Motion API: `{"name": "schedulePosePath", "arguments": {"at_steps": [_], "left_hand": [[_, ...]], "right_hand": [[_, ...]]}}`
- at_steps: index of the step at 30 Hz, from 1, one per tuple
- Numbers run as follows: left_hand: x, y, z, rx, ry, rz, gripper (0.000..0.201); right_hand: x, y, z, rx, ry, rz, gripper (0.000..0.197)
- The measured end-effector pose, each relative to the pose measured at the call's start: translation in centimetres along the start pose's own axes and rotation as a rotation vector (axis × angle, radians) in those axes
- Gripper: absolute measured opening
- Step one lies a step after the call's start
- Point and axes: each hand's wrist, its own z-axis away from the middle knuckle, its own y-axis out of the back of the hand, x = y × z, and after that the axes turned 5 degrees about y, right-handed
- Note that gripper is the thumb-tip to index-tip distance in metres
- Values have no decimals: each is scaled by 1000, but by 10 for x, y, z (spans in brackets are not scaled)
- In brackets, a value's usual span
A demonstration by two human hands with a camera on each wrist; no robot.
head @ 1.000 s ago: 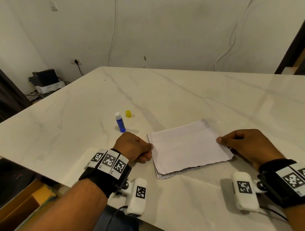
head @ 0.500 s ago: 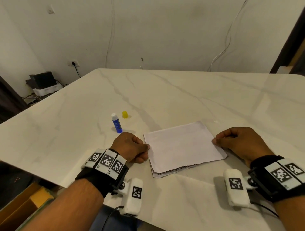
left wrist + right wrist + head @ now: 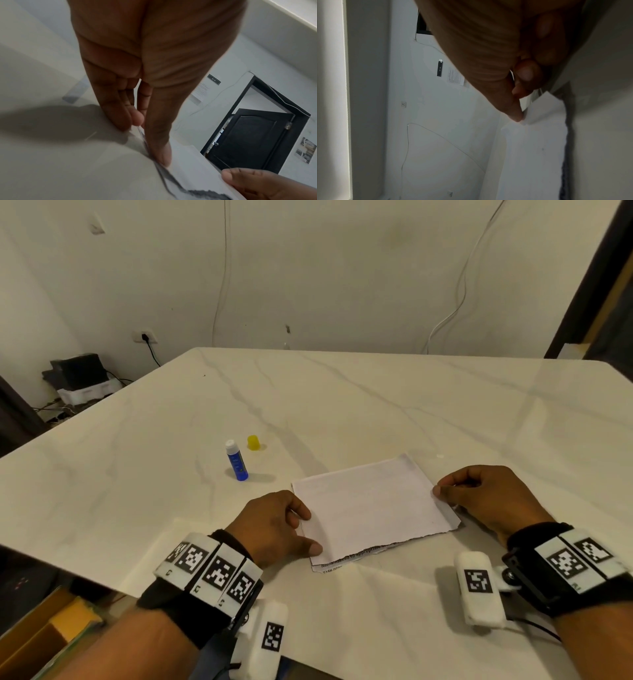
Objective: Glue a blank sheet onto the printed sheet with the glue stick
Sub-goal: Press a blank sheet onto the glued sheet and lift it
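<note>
Count, taken outward from the blank sheet (image 3: 371, 506):

- Paper sheets: two. One blank sheet on top; one printed sheet (image 3: 330, 564) under it, showing only as a strip of text past the blank sheet's near edge.
- Glue sticks: one (image 3: 236, 461), blue, upright, left of and beyond the blank sheet.
- Caps: one (image 3: 253, 442), yellow, just beyond the glue stick.
- Hands: two, the left hand (image 3: 274, 525) at the blank sheet's left edge, the right hand (image 3: 486, 498) at its right edge.
- Tables: one (image 3: 342, 405).
</note>
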Motion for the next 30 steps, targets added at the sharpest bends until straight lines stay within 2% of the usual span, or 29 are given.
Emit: {"name": "schedulePosePath", "arguments": {"at_steps": [3,7,9,11,13,15,17,19,21,23,26,30], "left_hand": [[0,-1,1,-27,-18,-47,62],[-1,0,-2,-53,-37,-85,65],[-2,1,-5,-71,-42,-88,66],[-4,2,-7,-86,-57,-96,66],[-5,2,-10,-100,-69,-100,66],[-6,2,-11,-112,-72,-97,66],[-7,2,-13,-116,-75,-100,63],[-6,3,-14,-120,-80,-107,58],[-5,4,-15,-133,-92,-126,57],[-5,3,-16,-137,-98,-134,55],[-7,3,-18,-126,-108,-125,52],[-8,4,-17,-144,-112,-144,64]], "right_hand": [[0,0,1,10,11,-1,5],[-9,2,9,-8,38,-3,5],[-22,4,20,-8,105,-22,7],[-43,1,36,-40,237,65,8],[-66,-12,58,-134,407,236,9],[-81,-33,81,-281,524,319,26],[-90,-57,101,-444,572,388,45],[-92,-81,109,-592,576,423,51],[-89,-102,109,-661,590,498,59],[-85,-116,105,-676,562,559,59],[-81,-118,101,-728,433,641,56],[-74,-104,100,-721,384,744,68]]}}
